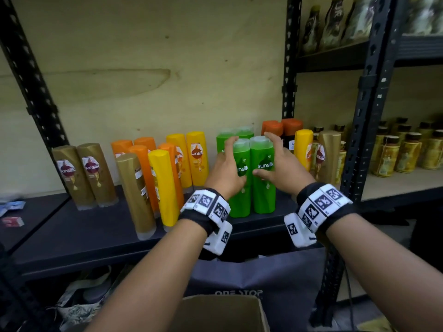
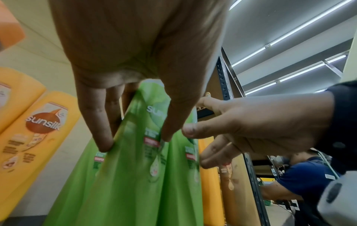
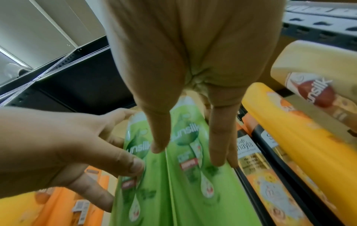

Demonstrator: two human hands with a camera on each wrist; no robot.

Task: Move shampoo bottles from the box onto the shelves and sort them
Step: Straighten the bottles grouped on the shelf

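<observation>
Green shampoo bottles (image 1: 251,176) stand upright in a pair near the front edge of the black shelf (image 1: 79,231), touching each other, with two more green ones just behind. Our left hand (image 1: 225,168) grips the left bottle of the pair, fingers along its side and thumb on its label. Our right hand (image 1: 282,166) grips the right bottle the same way, fingers spread. Yellow bottles (image 1: 189,156), orange bottles (image 1: 141,154) and gold bottles (image 1: 86,173) stand toward the shelf's left end. At the bottom sits the cardboard box (image 1: 223,315).
</observation>
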